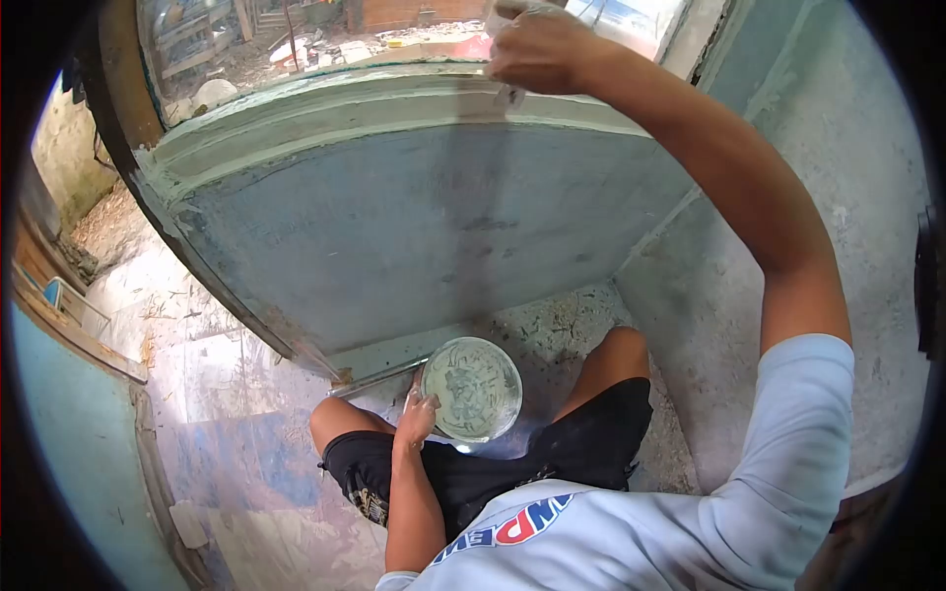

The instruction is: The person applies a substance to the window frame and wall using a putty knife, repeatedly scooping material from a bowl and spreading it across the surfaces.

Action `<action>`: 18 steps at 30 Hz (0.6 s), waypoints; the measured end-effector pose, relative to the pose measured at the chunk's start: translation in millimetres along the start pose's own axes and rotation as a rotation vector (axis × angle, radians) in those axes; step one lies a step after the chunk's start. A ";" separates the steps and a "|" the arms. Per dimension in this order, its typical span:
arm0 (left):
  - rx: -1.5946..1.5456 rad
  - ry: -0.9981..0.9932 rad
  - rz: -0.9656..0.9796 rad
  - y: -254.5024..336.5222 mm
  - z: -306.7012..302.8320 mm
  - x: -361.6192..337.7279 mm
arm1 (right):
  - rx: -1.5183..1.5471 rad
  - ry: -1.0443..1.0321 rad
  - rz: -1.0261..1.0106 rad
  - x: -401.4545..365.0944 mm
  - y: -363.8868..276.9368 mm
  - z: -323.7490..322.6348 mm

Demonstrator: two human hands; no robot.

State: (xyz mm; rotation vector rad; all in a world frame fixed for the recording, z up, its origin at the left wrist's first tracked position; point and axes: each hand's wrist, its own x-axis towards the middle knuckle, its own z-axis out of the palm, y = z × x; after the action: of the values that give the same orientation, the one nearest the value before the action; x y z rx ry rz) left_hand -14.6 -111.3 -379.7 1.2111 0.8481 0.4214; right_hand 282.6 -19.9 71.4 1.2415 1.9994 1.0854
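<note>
Down between my knees is a round tub (pixel 515 399) with pale greenish paste smeared inside it. My left hand (pixel 419 414) is closed on the tub's left rim, with whitish residue on the fingers. Raised at the window, my right hand (pixel 542 49) is closed in front of the window ledge (pixel 384 103). A small pale piece shows below its fingers and another above them, but I cannot make out what it holds. The ledge has a pale green, uneven coating. Under it is a curved blue-grey wall panel (pixel 335 217).
A grey wall (pixel 788 187) rises close on my right. To the left, a dark curved frame edge (pixel 212 271) borders an opening onto a stained floor (pixel 236 443). A blue-green panel (pixel 74 433) stands at far left. Dusty debris (pixel 562 320) lies at the wall's foot.
</note>
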 end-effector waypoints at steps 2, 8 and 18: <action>-0.011 -0.010 -0.063 27.2 2.8 -12.7 | 0.017 0.020 0.029 -8.1 8.5 -6.9; -0.052 -0.041 -0.020 -1.2 -2.0 2.7 | -0.011 0.044 -0.017 -11.7 -6.4 -5.3; -0.035 -0.033 -0.027 7.1 1.2 -3.5 | 0.033 0.157 0.140 -5.5 -6.6 -8.7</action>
State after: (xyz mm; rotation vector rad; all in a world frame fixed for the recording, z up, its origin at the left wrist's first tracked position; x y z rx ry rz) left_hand -14.8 -112.1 -371.8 1.1698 0.8247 0.3917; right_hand 275.0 -29.6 70.5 1.3679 2.0787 1.2559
